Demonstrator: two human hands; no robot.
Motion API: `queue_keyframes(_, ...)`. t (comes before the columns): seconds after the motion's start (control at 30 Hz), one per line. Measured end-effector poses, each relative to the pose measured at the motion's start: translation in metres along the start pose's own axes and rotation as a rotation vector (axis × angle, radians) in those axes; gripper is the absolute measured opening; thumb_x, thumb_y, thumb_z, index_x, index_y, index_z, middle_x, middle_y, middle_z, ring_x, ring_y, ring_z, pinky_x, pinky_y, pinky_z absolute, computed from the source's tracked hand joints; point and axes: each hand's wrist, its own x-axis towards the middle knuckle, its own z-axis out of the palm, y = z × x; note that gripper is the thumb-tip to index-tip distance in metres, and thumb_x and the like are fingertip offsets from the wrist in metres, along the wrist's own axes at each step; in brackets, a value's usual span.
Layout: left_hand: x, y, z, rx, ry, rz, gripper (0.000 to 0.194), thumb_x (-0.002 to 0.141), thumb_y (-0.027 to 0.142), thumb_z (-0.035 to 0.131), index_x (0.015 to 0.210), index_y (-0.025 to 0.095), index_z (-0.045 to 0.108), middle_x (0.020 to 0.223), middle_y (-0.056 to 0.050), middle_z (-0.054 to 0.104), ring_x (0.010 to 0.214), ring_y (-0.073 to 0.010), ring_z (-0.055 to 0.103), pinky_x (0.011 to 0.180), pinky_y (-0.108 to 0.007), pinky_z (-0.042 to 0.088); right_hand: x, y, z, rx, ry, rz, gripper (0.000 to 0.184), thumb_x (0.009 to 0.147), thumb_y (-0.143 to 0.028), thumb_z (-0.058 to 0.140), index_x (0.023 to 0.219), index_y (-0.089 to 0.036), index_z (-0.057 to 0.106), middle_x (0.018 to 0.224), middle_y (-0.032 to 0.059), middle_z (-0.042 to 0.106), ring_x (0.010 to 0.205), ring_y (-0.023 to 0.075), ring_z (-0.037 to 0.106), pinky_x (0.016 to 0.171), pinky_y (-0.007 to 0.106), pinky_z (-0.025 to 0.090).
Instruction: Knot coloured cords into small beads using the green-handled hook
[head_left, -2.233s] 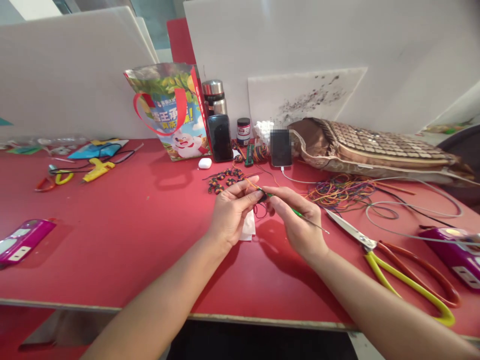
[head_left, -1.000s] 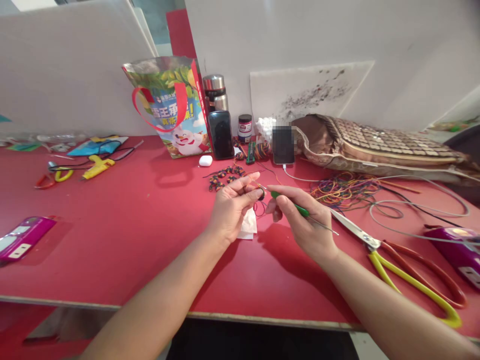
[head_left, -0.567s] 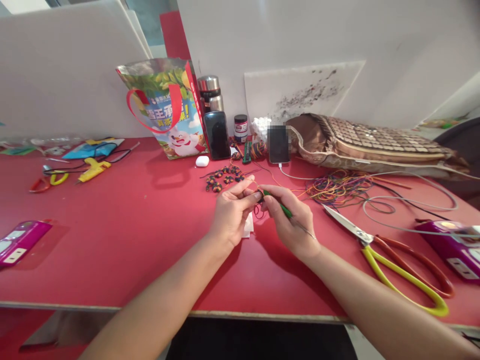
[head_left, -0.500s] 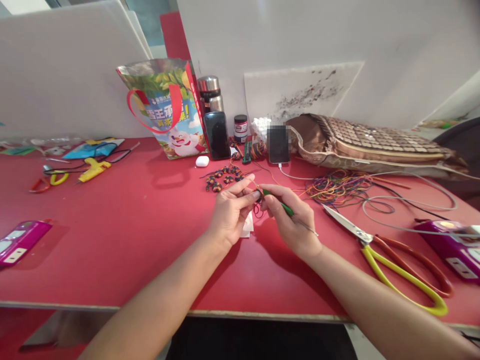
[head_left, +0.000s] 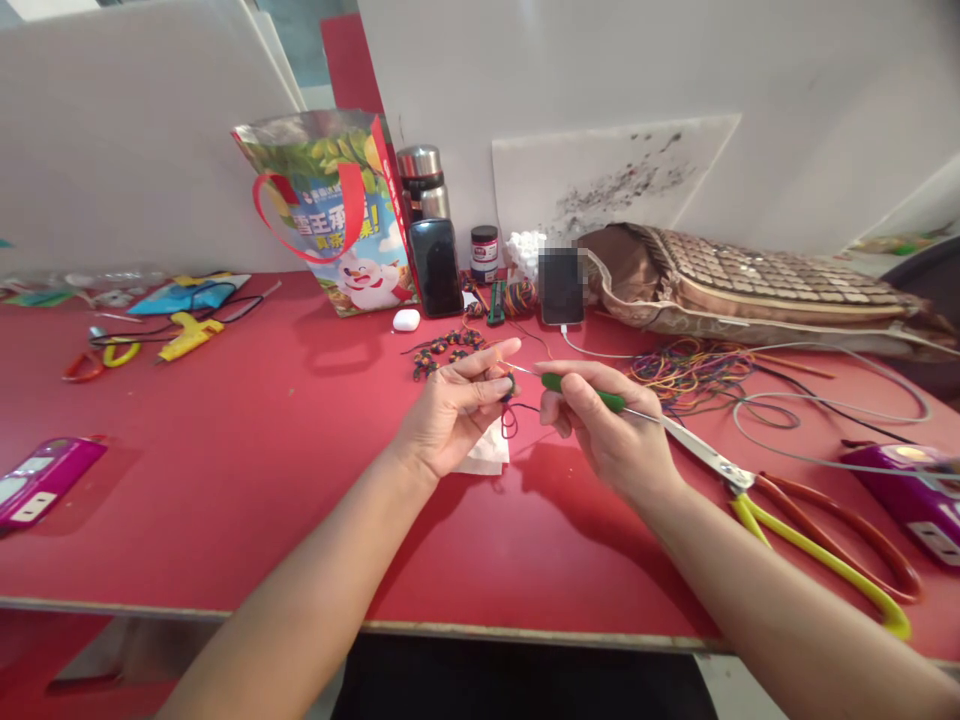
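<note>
My left hand (head_left: 454, 410) pinches a small dark piece of crochet work (head_left: 509, 388) between thumb and fingers, with a loop of dark yarn hanging below it. In my right hand (head_left: 611, 420) is a crochet hook (head_left: 585, 392) with a green grip, its thin metal tip pointing left to the yarn near my left fingertips. Whether the tip is inside a stitch is too small to tell. Under my left hand lies a white paper (head_left: 486, 455). Behind it sits a chain of multicoloured crocheted pieces (head_left: 442, 350), partly covered by my fingers.
Large scissors (head_left: 739, 475) with red and yellow handles lie beside my right forearm. Tangled yarn (head_left: 697, 370), a phone (head_left: 562, 287) on a cable and a brown bag (head_left: 750, 285) are behind them. A gift bag (head_left: 337, 220), another phone (head_left: 436, 268) and an earbud case (head_left: 406, 320) stand further left.
My right hand has moved right, away from my left, with the crochet hook. More of the hook's metal shaft shows between the hands. My left hand has shifted slightly left.
</note>
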Motion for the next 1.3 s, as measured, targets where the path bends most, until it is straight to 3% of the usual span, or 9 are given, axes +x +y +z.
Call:
queue_keyframes(0.43, -0.003, 0.015, -0.004, -0.013, -0.113, -0.109, 0.039, 0.071, -0.005, 0.077, 0.107, 0.006, 0.086, 0.067, -0.004, 0.07, 0.061, -0.0082, 0.065, 0.051, -0.012, 0.044, 0.004, -0.016, -0.007, 0.051, 0.001, 0.047, 0.027, 0.089, -0.05, 0.087, 0.1, -0.025, 0.089, 0.06, 0.0008, 0.071, 0.053, 0.0124, 0.058, 0.051, 0.027, 0.046)
queue_keyframes(0.63, -0.002, 0.015, -0.007, -0.04, -0.14, -0.139, 0.063, 0.073, -0.003, 0.077, 0.134, 0.011, 0.079, 0.063, -0.003, 0.065, 0.057, -0.0072, 0.051, 0.045, -0.013, 0.033, 0.007, -0.027, -0.008, 0.056, -0.019, 0.108, 0.031, 0.081, -0.054, 0.093, 0.093, -0.025, 0.09, 0.057, 0.0018, 0.07, 0.051, 0.0142, 0.058, 0.048, 0.029, 0.043)
queue_keyframes(0.87, -0.003, 0.017, -0.009, -0.043, -0.184, -0.178, 0.058, 0.067, 0.0, 0.079, 0.125, 0.008, 0.082, 0.062, -0.004, 0.063, 0.058, -0.0091, 0.048, 0.041, -0.014, 0.028, 0.009, -0.028, -0.012, 0.087, -0.023, 0.175, 0.037, 0.077, -0.059, 0.094, 0.089, -0.024, 0.088, 0.054, 0.0004, 0.064, 0.049, 0.0147, 0.055, 0.045, 0.029, 0.038)
queue_keyframes(1.0, -0.003, 0.015, -0.008, 0.016, -0.188, -0.182, 0.043, 0.068, 0.004, 0.081, 0.109, 0.009, 0.086, 0.063, -0.005, 0.064, 0.058, -0.0089, 0.049, 0.042, -0.016, 0.03, 0.01, -0.024, -0.014, 0.145, -0.042, 0.198, 0.036, 0.078, -0.057, 0.093, 0.089, -0.024, 0.087, 0.051, -0.0013, 0.063, 0.045, 0.0122, 0.049, 0.045, 0.028, 0.032)
queue_keyframes(1.17, -0.002, -0.006, 0.002, 0.086, -0.131, -0.116, 0.035, 0.066, 0.001, 0.085, 0.098, 0.012, 0.089, 0.067, -0.003, 0.067, 0.059, -0.0061, 0.056, 0.051, -0.016, 0.04, 0.008, -0.018, -0.008, 0.185, -0.078, 0.255, 0.038, 0.082, -0.058, 0.09, 0.09, -0.021, 0.084, 0.052, -0.0014, 0.063, 0.046, 0.0115, 0.047, 0.045, 0.026, 0.03)
queue_keyframes(1.3, -0.002, -0.021, 0.007, 0.081, -0.077, -0.032, 0.032, 0.066, 0.001, 0.088, 0.094, 0.015, 0.09, 0.075, -0.003, 0.074, 0.071, -0.0111, 0.067, 0.069, -0.023, 0.054, 0.005, -0.012, 0.0, 0.196, -0.025, 0.259, 0.037, 0.085, -0.056, 0.087, 0.094, -0.021, 0.082, 0.056, -0.0013, 0.066, 0.047, 0.011, 0.049, 0.047, 0.027, 0.036)
